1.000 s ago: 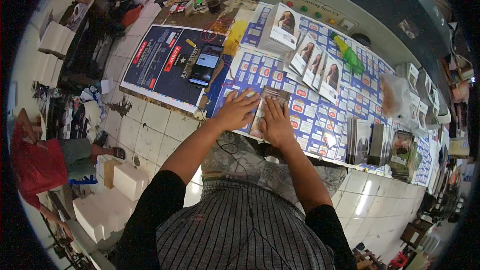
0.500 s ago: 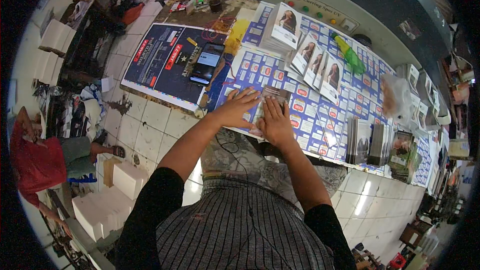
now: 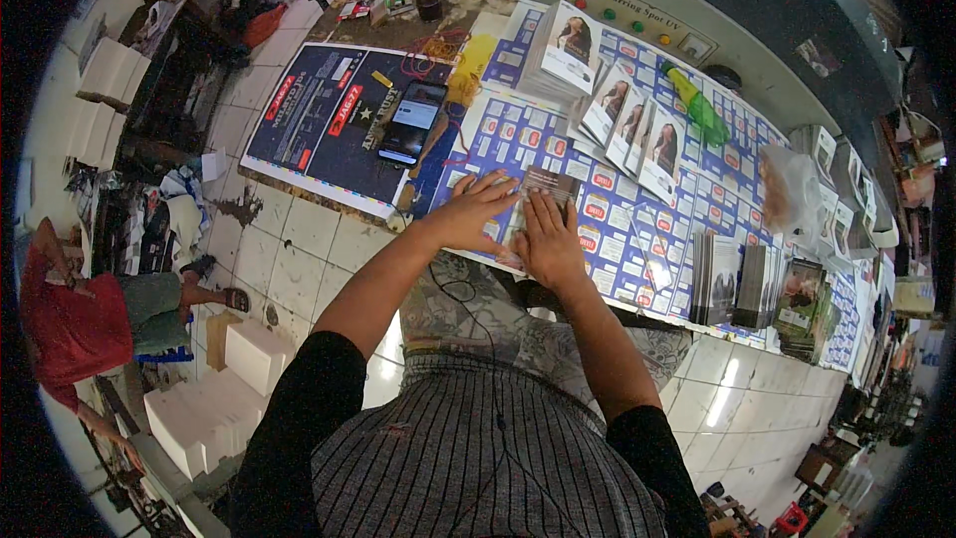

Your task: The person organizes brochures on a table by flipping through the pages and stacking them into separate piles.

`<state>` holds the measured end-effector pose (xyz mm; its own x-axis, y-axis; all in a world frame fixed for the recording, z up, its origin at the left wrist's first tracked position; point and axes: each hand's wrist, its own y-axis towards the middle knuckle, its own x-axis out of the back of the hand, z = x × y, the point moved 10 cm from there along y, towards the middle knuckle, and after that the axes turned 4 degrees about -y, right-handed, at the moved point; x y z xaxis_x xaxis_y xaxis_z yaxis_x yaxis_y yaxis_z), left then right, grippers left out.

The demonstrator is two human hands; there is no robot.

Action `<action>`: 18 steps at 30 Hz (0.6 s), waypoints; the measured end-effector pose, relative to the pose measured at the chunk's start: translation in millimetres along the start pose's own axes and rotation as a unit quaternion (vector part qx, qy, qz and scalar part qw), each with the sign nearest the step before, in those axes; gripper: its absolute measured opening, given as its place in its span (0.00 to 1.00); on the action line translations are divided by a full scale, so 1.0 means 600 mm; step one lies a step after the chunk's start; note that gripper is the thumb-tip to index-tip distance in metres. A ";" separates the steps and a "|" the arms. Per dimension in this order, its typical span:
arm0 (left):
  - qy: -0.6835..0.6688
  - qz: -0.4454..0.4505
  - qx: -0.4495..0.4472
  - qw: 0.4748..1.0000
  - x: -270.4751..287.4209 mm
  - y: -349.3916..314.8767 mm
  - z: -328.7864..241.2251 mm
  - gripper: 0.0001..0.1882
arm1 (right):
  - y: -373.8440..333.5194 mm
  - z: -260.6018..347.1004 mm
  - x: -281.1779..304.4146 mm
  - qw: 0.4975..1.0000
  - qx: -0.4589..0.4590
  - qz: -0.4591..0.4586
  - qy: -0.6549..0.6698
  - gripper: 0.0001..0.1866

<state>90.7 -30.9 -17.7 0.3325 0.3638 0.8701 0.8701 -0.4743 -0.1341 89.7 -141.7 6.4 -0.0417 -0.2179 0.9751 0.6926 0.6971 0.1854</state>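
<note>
A small brown printed booklet [image 3: 551, 182] lies on the blue patterned sheet [image 3: 637, 249] at the near edge of the table. My right hand [image 3: 548, 239] presses flat on it, fingers stretched out and close together, covering much of it. Beside its left edge rests my left hand [image 3: 473, 217], fingers spread, the thumb reaching toward the booklet's near corner. Beyond my hands, a tall stack of white booklets [image 3: 560, 55] stands, with several more booklets [image 3: 637, 134] fanned out to its right.
A phone [image 3: 413, 125] lies on a dark printed poster [image 3: 314, 125] at the left. A green bottle [image 3: 697, 108], a clear plastic bag [image 3: 790, 189] and upright booklet stacks [image 3: 715, 279] occupy the right side. Behind is a grey machine panel [image 3: 637, 10]. Another person [image 3: 85, 329] is at far left.
My hands stay almost in the same place on and beside the booklet. Nothing has been picked up or let go.
</note>
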 end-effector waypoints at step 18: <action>-0.016 0.011 0.009 1.000 0.013 0.001 -0.011 0.59 | 0.005 -0.092 0.012 0.993 -0.105 0.008 0.057 0.32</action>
<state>91.3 -33.7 -7.7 0.3624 0.3784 0.8518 0.8686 -0.4684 -0.1615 131.2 -178.8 7.0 0.0448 -0.2921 0.9553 0.8284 0.5454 0.1279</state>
